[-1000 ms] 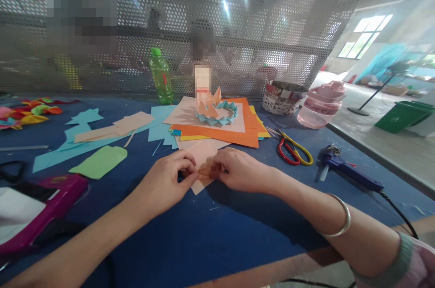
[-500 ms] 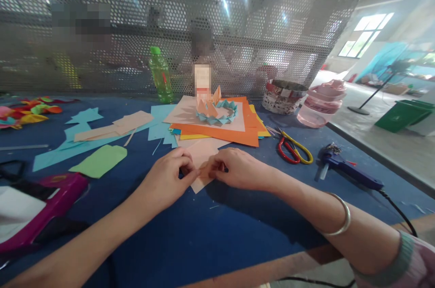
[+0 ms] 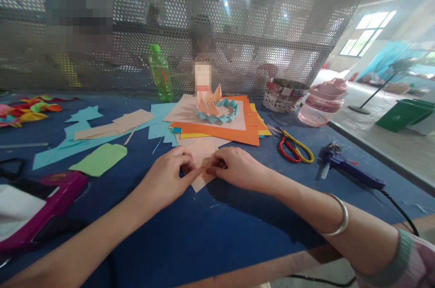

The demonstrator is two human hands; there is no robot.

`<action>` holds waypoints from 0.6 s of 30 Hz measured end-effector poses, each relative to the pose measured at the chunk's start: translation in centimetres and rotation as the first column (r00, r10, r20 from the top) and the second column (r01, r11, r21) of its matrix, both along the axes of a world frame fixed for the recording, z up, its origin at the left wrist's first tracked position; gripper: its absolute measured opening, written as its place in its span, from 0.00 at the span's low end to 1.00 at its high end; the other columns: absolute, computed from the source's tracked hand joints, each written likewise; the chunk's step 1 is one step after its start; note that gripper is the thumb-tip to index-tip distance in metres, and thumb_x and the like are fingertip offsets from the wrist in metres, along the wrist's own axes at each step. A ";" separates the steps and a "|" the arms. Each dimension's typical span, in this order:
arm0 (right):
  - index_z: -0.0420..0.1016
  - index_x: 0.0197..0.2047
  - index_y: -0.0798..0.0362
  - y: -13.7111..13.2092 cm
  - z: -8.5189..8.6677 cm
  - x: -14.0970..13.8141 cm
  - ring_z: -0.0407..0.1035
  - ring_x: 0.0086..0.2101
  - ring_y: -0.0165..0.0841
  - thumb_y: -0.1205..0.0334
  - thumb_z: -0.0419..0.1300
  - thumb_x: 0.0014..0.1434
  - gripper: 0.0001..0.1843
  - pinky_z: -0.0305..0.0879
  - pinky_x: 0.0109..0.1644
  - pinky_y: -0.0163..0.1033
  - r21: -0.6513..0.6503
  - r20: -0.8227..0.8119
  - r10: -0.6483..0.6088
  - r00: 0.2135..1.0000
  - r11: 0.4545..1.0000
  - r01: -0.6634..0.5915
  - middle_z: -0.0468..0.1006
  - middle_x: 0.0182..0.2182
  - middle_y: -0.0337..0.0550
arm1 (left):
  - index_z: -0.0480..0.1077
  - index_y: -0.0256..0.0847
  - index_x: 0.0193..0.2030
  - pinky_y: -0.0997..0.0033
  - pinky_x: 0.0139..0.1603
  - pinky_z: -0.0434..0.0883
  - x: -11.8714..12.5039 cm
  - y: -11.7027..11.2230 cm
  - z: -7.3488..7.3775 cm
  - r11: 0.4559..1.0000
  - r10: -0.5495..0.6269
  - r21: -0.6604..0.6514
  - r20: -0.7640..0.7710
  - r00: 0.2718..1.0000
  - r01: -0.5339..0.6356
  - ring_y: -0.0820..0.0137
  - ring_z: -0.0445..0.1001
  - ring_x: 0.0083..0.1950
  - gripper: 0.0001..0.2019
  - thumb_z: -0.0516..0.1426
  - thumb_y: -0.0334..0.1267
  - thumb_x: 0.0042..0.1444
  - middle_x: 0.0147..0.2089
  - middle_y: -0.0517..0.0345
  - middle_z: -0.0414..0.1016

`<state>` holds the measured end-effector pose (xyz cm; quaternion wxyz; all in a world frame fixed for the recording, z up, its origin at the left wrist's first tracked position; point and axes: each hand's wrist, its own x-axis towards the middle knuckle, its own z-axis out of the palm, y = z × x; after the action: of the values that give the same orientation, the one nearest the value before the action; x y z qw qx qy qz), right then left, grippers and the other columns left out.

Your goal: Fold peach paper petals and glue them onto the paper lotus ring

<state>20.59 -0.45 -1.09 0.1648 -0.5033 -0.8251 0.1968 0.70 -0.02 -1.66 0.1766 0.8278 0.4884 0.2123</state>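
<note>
A pale peach sheet of paper (image 3: pixel 203 182) lies on the blue table between my hands, one corner pointing toward me. My left hand (image 3: pixel 175 168) pinches its left side, thumb and fingers together. From the right, my right hand (image 3: pixel 234 165) has its fingertips closed on the same paper, close to the left thumb. The fold or edge under the fingertips is partly hidden. Just beyond stands a folded paper ring (image 3: pixel 217 118) of blue points with peach pointed pieces, on a stack of coloured paper (image 3: pixel 224 136).
Red-and-yellow-handled scissors (image 3: pixel 295 148) and a blue glue gun (image 3: pixel 351 168) lie at right. Behind them stand a woven basket (image 3: pixel 285 97) and a pink bottle (image 3: pixel 322 102). Left are a green paper piece (image 3: pixel 99 160), blue scraps (image 3: pixel 50 154) and a magenta tool (image 3: pixel 64 197). A green bottle (image 3: pixel 161 75) stands behind.
My right fingertips have shifted slightly left along the peach paper, toward the left thumb. The left hand keeps its pinch; the view has moved a little.
</note>
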 end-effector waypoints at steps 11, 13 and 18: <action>0.75 0.33 0.55 -0.3 0.4 -0.1 0.67 0.30 0.28 0.63 0.59 0.58 0.06 0.53 0.32 0.32 0.001 0.041 0.011 0.999 1.000 -0.011 0.78 0.31 0.42 | 0.65 0.42 0.22 0.65 0.36 0.65 0.2 -0.2 -0.2 0.999 0.025 0.022 -0.018 1.000 -0.025 0.68 0.69 0.33 0.13 0.55 0.43 0.54 0.32 0.59 0.67; 0.75 0.33 0.55 -0.3 0.4 -0.1 0.67 0.30 0.28 0.62 0.59 0.59 0.07 0.53 0.33 0.32 0.004 0.048 0.009 0.999 1.000 -0.009 0.77 0.30 0.42 | 0.64 0.42 0.22 0.65 0.36 0.65 0.3 -0.3 -0.1 0.999 0.036 0.013 -0.018 0.999 -0.036 0.68 0.69 0.33 0.12 0.55 0.42 0.54 0.31 0.59 0.67; 0.74 0.31 0.54 -0.2 0.0 -0.2 0.66 0.30 0.28 0.59 0.61 0.58 0.08 0.54 0.33 0.32 0.016 0.037 -0.008 0.999 1.000 0.007 0.77 0.30 0.42 | 0.62 0.42 0.21 0.65 0.36 0.65 0.4 -0.4 -0.1 0.999 0.032 0.025 -0.022 0.999 -0.032 0.67 0.69 0.33 0.12 0.55 0.40 0.54 0.31 0.59 0.67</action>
<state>20.38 -0.69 -1.12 0.1544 -0.5085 -0.8277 0.1804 1.12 -0.39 -1.79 0.1574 0.8244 0.5008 0.2117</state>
